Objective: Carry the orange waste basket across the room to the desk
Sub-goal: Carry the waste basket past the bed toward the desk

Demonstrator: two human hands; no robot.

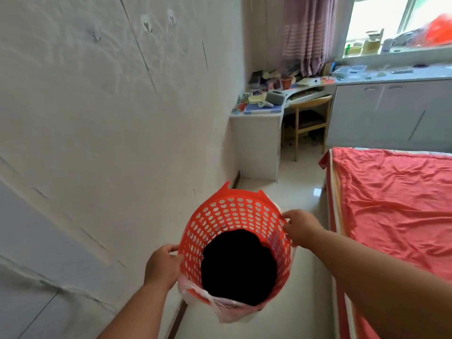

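Note:
The orange waste basket has perforated walls and a thin plastic bag hanging over its near rim. It hangs above the floor in the lower middle of the head view, held from both sides. My left hand grips its left rim. My right hand pinches the right rim. A black patch hides the basket's inside. The white corner desk, its top crowded with small items, stands ahead against the left wall.
A bed with a pink sheet fills the right side. A wooden chair is tucked under the desk. White cabinets run below the window. The wall is close on my left, with a narrow tiled aisle ahead.

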